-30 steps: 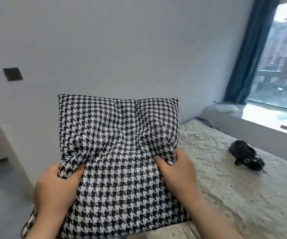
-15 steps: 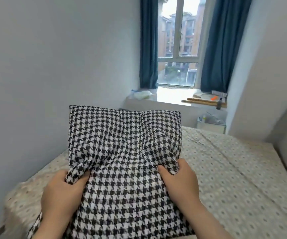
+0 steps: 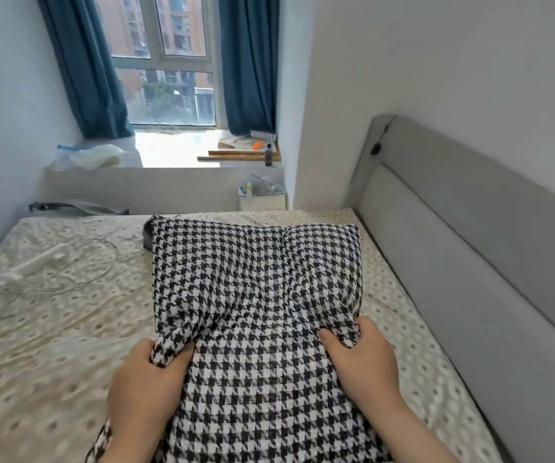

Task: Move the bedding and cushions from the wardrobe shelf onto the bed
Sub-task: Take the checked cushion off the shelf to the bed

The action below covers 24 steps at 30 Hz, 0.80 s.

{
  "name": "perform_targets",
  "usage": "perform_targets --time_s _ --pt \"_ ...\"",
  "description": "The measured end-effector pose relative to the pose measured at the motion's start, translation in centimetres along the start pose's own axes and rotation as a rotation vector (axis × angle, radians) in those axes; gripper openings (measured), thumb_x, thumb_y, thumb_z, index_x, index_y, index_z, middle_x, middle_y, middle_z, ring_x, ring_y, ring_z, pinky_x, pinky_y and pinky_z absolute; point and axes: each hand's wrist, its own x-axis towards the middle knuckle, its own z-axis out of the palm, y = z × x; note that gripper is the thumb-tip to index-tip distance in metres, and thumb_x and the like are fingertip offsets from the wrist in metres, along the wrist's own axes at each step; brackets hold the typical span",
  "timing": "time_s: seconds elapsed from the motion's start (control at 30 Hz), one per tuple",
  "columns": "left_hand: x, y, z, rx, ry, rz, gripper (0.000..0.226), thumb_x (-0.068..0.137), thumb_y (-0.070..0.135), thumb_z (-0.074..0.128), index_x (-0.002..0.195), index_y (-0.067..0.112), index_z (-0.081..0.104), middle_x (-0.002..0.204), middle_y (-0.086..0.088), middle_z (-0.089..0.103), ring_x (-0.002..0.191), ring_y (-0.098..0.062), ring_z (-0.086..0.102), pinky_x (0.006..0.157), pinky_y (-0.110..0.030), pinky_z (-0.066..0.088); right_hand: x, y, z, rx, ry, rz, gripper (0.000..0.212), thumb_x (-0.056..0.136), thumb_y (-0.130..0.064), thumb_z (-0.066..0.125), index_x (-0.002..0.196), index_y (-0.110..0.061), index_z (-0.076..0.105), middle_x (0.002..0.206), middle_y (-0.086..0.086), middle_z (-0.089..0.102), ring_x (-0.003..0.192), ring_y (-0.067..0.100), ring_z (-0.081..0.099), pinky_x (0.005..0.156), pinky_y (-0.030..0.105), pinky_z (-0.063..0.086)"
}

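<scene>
A black-and-white houndstooth cushion [image 3: 256,295] fills the middle of the view, held up over the bed [image 3: 52,329]. My left hand [image 3: 145,385] pinches a bunched fold of its fabric on the left side. My right hand [image 3: 362,362] grips the fabric on the right side. The bed has a cream sheet with a dotted pattern. The wardrobe shelf is out of view.
A grey padded headboard [image 3: 469,279] runs along the bed's right side. A white cable and small device [image 3: 45,262] lie on the sheet at left. A dark object [image 3: 147,233] peeks out behind the cushion. Beyond the bed are a cluttered windowsill [image 3: 236,155] and blue curtains [image 3: 249,61].
The view has swung right, from the blank wall to the window and then the headboard. Both hands keep the same grip on the cushion, which is now over the bed.
</scene>
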Motion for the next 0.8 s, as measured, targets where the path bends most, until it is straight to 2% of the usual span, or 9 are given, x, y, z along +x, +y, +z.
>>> perform_targets --time_s 0.1,0.13,0.23,0.33,0.43,0.5,0.6,0.7,0.8 --pt "0.2 0.1 4.8 -0.011 -0.074 0.016 0.031 0.079 0.049 0.07 0.078 0.02 0.058 0.064 -0.001 0.067 0.055 -0.024 0.062 0.049 -0.032 0.05 1.9 3.5 -0.8 -0.015 0.023 0.066 0.07 0.083 -0.051 0.066 0.139 -0.015 0.045 0.133 0.0 0.06 0.112 0.019 0.061 0.095 0.036 0.049" --pt "0.2 0.0 7.0 -0.008 -0.1 0.026 0.031 0.079 0.047 0.07 0.077 0.019 0.058 0.063 -0.002 0.066 0.055 -0.024 0.062 0.05 -0.033 0.05 2.9 5.2 -0.9 -0.02 0.019 0.098 0.071 0.084 -0.049 0.066 0.14 -0.012 0.043 0.135 0.002 0.058 0.116 0.022 0.058 0.094 0.035 0.046" --pt "0.0 -1.3 13.4 0.008 -0.167 0.01 0.031 0.079 0.046 0.071 0.078 0.018 0.058 0.063 -0.002 0.066 0.052 -0.024 0.06 0.049 -0.035 0.049 5.6 10.6 -0.9 -0.039 0.018 0.143 0.064 0.085 -0.045 0.067 0.135 -0.01 0.047 0.12 0.0 0.062 0.099 0.018 0.058 0.086 0.031 0.046" --pt "-0.7 -3.5 19.8 0.046 -0.213 -0.028 0.042 0.079 0.05 0.069 0.104 0.016 0.064 0.079 0.007 0.069 0.063 -0.018 0.065 0.058 -0.035 0.056 8.2 15.9 -0.3 -0.087 -0.006 0.199 0.056 0.086 -0.042 0.067 0.128 -0.009 0.051 0.105 -0.007 0.06 0.084 0.01 0.052 0.08 0.029 0.047" --pt "-1.5 -6.1 25.8 0.028 -0.264 -0.086 0.034 0.08 0.046 0.069 0.104 0.023 0.062 0.086 0.01 0.069 0.072 -0.015 0.066 0.067 -0.039 0.057 10.9 21.8 1.2 -0.136 -0.068 0.249 0.064 0.084 -0.051 0.064 0.129 -0.008 0.051 0.116 0.002 0.066 0.1 0.021 0.063 0.087 0.04 0.054" --pt "-2.7 -8.4 29.2 0.051 -0.284 -0.133 0.023 0.081 0.044 0.069 0.096 0.028 0.061 0.089 0.011 0.07 0.076 -0.013 0.066 0.069 -0.04 0.057 11.9 25.4 2.5 -0.153 -0.122 0.298 0.067 0.084 -0.051 0.063 0.133 -0.008 0.048 0.128 0.006 0.062 0.114 0.027 0.06 0.095 0.044 0.052" --pt "-3.9 -12.5 33.6 0.111 -0.313 -0.212 0.027 0.083 0.044 0.067 0.101 0.025 0.061 0.089 0.008 0.07 0.071 -0.013 0.064 0.064 -0.034 0.053 12.9 30.2 4.6 -0.152 -0.204 0.361 0.068 0.088 -0.047 0.063 0.14 -0.008 0.041 0.138 0.006 0.055 0.126 0.026 0.052 0.104 0.043 0.043" --pt "-4.1 -15.7 36.5 0.199 -0.37 -0.281 0.031 0.083 0.046 0.066 0.097 0.019 0.059 0.08 0.004 0.069 0.063 -0.016 0.063 0.058 -0.034 0.053 13.4 34.4 7.1 -0.156 -0.319 0.437 0.059 0.088 -0.044 0.063 0.135 -0.014 0.044 0.134 -0.001 0.055 0.126 0.023 0.052 0.104 0.043 0.044" --pt "-4.4 -18.1 38.1 0.239 -0.423 -0.334 0.033 0.084 0.045 0.066 0.1 0.018 0.055 0.085 0.001 0.068 0.069 -0.016 0.062 0.065 -0.035 0.051 13.7 37.0 8.9 -0.176 -0.391 0.502 0.06 0.088 -0.043 0.063 0.136 -0.015 0.041 0.141 0.003 0.05 0.132 0.026 0.047 0.105 0.044 0.042"
